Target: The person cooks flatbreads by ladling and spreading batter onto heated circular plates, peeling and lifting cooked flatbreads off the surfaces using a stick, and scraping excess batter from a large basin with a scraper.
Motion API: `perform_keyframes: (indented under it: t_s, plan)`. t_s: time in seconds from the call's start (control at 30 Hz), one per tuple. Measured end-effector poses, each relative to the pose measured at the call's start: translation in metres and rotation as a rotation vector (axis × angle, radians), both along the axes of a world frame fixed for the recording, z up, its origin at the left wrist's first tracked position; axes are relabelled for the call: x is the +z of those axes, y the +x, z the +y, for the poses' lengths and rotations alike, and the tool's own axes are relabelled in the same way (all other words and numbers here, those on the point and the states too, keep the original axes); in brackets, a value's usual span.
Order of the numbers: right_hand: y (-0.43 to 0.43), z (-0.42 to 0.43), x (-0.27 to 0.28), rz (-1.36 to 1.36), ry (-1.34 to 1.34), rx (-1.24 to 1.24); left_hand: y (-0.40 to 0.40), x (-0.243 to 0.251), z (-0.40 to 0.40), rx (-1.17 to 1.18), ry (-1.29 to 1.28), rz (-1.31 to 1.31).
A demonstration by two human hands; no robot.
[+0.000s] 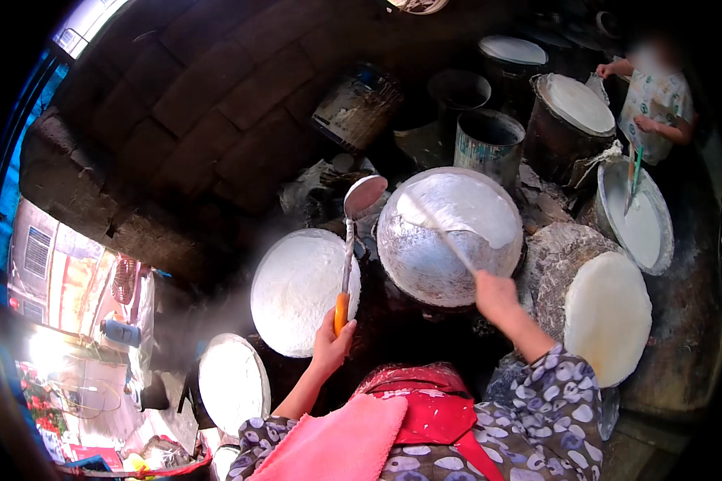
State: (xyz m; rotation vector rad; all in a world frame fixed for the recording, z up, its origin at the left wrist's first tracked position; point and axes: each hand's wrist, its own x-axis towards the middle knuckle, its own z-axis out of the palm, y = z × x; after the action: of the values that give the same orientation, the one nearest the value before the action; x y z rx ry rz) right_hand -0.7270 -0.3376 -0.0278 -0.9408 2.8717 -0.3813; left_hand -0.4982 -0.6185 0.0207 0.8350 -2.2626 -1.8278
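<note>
My left hand [332, 346] grips the orange handle of a metal ladle [349, 252], its bowl raised and coated white. The ladle stands in front of a round white-coated surface [298, 288]. In my right hand [498, 299] is a thin pale stick [457, 246], partly blurred. The stick reaches across a round silvery metal surface [433, 270] in front of me. A white layer [487, 207], perhaps batter, covers the far part of this metal; the near part shows bare and streaked. I cannot tell whether the stick touches the layer.
To the right are a round white-topped board [607, 318] and a basin [665, 252] of white liquid holding sticks. Behind stand a dark bucket [487, 144] and a white-topped drum [535, 135]. Another person [659, 114] stands at the far right. Another white disc [234, 385] is at lower left.
</note>
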Motion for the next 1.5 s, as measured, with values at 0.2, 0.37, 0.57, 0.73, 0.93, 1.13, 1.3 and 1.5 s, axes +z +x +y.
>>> perform_keyframes:
  t_s: [0.2,0.37,0.57,0.73,0.93,1.13,1.3,1.5]
  plan:
    - [-0.055,0.008,-0.014,0.047,0.054,0.055,-0.021,0.015,0.012,-0.024,0.142,-0.012]
    - [0.0,0.026,0.01,-0.063,0.073,0.179,0.01,0.009,0.003,0.065,0.153,-0.031]
    - [-0.092,0.021,-0.013,0.02,-0.015,0.068,0.006,0.011,0.009,0.107,0.264,-0.04]
    - [-0.032,0.027,0.023,-0.113,0.114,0.322,0.021,0.004,0.007,0.183,0.335,-0.066]
    - [-0.063,0.049,0.011,-0.034,0.027,0.155,0.041,0.009,0.014,0.189,0.329,-0.114]
    - [-0.067,0.02,0.033,-0.104,0.113,0.378,0.028,0.009,0.021,0.188,0.345,-0.096]
    - [-0.007,0.09,0.05,-0.164,0.195,0.344,0.021,0.008,0.012,0.055,0.237,-0.195]
    - [0.092,0.182,0.039,-0.211,0.141,0.029,0.051,-0.011,0.027,-0.245,-0.217,-0.281]
